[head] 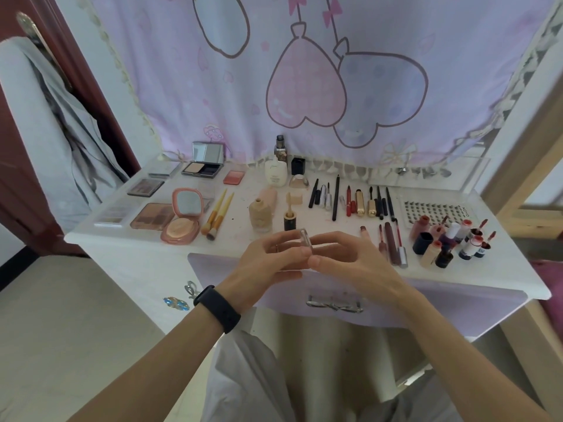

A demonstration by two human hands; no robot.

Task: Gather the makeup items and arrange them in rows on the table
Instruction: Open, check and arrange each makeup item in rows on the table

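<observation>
Makeup (359, 205): where do we find it?

We find it laid out in rows on the table (122, 239). Palettes (150, 216) lie at the left, with a compact (182, 222) just beside them, mirror up. Then come brushes (217, 214), a bottle (260, 214) and pencils (335, 198). A lash tray (435, 208) sits at the right, with vials (447, 242) bunched in front of it and glosses (393, 242) lying near the front edge.

And what do we have in our hands?

A small clear piece (304, 242), held up over the table's front edge and touching none of the rows. We cannot tell whether it is a cap or a case.

How do we grip it?

Our left hand (265, 263) pinches it from the left with curled fingers. Our right hand (344, 260) pinches it from the right, thumb toward us. Both hands are closed on that one piece.

Anything else we can see?

A black band (217, 309) circles our left wrist. A lilac drawer (426, 303) with a metal handle (335, 304) sits just below the hands. Behind the table hangs a curtain (304, 86) printed with heart balloons, its hem along the back edge.
</observation>
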